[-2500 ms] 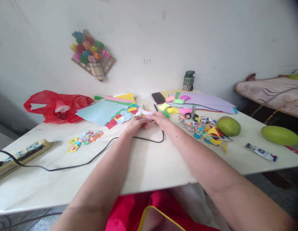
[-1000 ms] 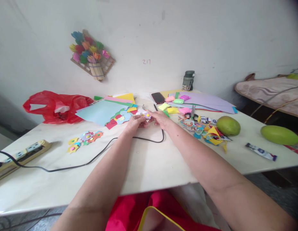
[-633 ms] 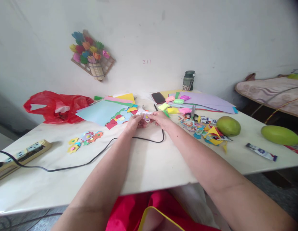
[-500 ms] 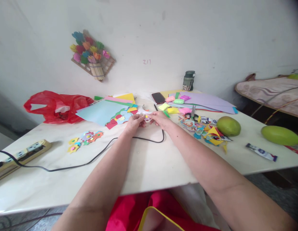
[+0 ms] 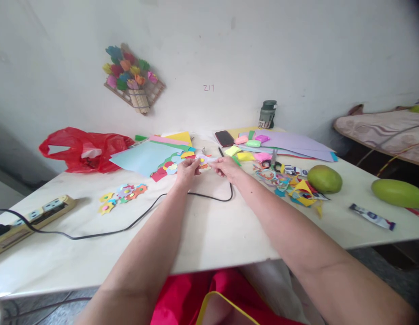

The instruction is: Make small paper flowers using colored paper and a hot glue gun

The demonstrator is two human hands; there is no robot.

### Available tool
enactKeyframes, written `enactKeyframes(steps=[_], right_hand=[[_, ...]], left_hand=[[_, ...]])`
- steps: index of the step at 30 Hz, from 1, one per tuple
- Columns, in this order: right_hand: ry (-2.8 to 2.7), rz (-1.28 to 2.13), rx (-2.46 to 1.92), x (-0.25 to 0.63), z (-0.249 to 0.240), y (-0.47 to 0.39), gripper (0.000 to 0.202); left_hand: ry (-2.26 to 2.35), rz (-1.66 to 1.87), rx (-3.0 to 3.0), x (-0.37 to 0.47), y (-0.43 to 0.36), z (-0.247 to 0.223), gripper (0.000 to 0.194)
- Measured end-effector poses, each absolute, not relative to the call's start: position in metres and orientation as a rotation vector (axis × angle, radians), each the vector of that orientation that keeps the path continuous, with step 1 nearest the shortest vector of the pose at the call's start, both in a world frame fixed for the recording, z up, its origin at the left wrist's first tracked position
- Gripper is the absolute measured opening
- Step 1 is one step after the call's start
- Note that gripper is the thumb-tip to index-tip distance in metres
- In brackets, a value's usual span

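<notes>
My left hand [image 5: 186,170] and my right hand [image 5: 225,166] meet at the middle of the white table [image 5: 209,225], both pinching one small pale paper cut-out [image 5: 205,159] with coloured spots. Just behind it lies a heap of coloured cut-out shapes [image 5: 170,164] on a light blue sheet [image 5: 141,156]. A black cable [image 5: 135,221] curls under my wrists.
A red plastic bag [image 5: 84,149] lies far left, a power strip [image 5: 30,219] at the left edge, paper flowers [image 5: 123,196] near it. Right: phone [image 5: 224,138], clay blocks [image 5: 253,143], scissors [image 5: 272,161], scraps [image 5: 297,187], two green mangoes [image 5: 324,178], a tube [image 5: 372,216], dark bottle [image 5: 267,114].
My hands stay together on the cut-out, fingers shifting slightly. The view has drifted a little, so everything sits slightly further right.
</notes>
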State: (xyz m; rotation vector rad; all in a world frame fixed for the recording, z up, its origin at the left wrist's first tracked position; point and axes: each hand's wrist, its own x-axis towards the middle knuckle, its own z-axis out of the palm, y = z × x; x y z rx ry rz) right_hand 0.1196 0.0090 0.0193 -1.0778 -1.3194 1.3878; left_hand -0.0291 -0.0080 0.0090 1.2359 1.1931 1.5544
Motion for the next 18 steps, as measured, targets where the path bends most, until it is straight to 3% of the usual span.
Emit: enactKeyframes(steps=[4,9,14,18], right_hand=[[-0.912,1.141,-1.1,0.124,0.024,0.016,0.017],[-0.685,1.082,-1.055,0.129,0.027,0.022,0.022],[-0.893,1.127,-1.081,0.121,0.023,0.019,0.029],[-1.246,1.136,-1.167,0.109,0.013,0.013,0.018]], left_hand=[[1.254,1.578,1.206,-0.032,-0.008,0.01,0.032],[1.331,1.473,1.307,-0.031,-0.011,0.012,0.031],[1.407,1.46,1.343,-0.032,-0.009,0.016,0.031],[1.474,1.411,1.353,-0.034,-0.009,0.022,0.028]])
